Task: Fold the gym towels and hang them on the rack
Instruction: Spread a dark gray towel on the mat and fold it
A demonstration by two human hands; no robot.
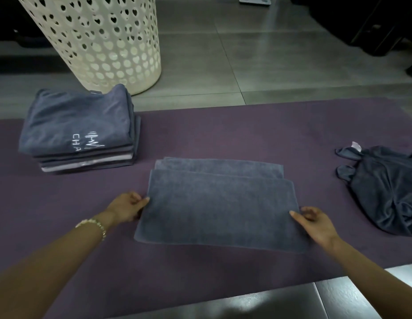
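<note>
While towel point(218, 208) lies between, left hand point(127, 207), right hand point(315, 223) pinch edges.

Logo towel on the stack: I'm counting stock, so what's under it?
Several folded towels, dark and pale edges showing, on the mat. Their tops are covered; exact count unclear.

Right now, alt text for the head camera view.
The left hand and right hand pinch the side edges of a partly folded grey towel on a purple mat. A folded stack sits left by a cream basket; a crumpled towel lies right.
</note>
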